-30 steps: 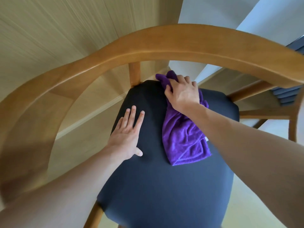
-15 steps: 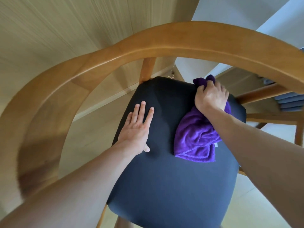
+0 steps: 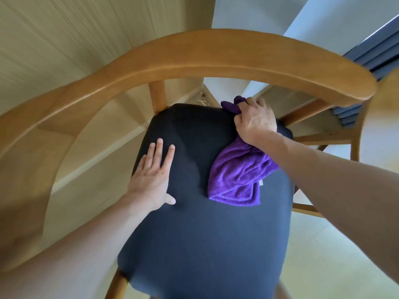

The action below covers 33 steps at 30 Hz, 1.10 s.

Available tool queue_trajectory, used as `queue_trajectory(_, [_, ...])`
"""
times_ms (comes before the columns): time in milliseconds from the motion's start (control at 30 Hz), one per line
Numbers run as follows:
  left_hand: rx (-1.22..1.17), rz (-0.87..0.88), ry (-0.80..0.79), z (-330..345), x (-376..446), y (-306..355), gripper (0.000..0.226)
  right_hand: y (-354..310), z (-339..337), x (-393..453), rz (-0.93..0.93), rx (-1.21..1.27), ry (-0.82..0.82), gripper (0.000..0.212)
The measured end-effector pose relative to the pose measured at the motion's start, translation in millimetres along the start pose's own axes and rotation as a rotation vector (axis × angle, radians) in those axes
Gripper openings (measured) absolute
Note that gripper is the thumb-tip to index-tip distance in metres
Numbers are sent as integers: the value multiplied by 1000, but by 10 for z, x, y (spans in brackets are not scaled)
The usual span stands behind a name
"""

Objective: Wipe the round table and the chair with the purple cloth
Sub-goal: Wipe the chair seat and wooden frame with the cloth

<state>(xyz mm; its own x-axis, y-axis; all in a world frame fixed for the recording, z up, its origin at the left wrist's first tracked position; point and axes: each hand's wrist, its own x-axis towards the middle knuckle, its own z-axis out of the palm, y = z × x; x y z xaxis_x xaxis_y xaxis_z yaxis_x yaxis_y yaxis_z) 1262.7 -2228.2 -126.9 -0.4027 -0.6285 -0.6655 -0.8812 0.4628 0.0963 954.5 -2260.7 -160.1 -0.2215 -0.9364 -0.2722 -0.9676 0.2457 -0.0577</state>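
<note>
Sweeping across the back of the seat, our right hand (image 3: 255,121) now sits at the far right corner, where a second ago it was near the middle of the rear edge, beside the back post (image 3: 157,96); the purple cloth (image 3: 239,175) has gone with it, so the left and centre of the dark cushion (image 3: 194,234) lie bare again. That hand is clamped on a bunched end of the cloth, a tuft poking out past the fingers at the seat's rim, while the rest trails back toward us in loose folds, lying flat on the fabric. Our left hand (image 3: 151,175) has hardly shifted: it lies open, palm down, fingers a little spread, holding nothing, pressed on the left part of the cushion and well apart from the cloth. We judge that the rear strip of the seat is nearly covered, and that the near half, the curved wooden armrest (image 3: 194,59) and the legs are not yet done; the round bench is not in view, so we cannot say how it stands. The cushion looks like a matte woven cover with some give under the palm, likely to drag on the cloth. Around the chair we see pale wood-grain floor, a light skirting board, a white wall, and dark blue pleated curtains (image 3: 375,52) at the upper right.
</note>
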Motion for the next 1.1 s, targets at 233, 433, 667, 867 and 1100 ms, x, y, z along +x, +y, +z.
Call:
queue_trajectory(233, [-7,-1,19,18,-4,7,152,383,-10,-410,198,-6,17,41])
queue_trajectory(433, [3,-21,48,24,-1,77,153,322,34,-741,253,1,38,54])
queue_trajectory(667, [38,-46,17,-57,-23,119,155,433,89,-1182,285,66,71,53])
queue_trajectory(867, [99,-91,-57,-279,-16,313,139,477,-17,-1098,285,329,253,48])
queue_trajectory(1100, [140,48,74,-611,236,679,113,187,-57,-493,247,221,24,64])
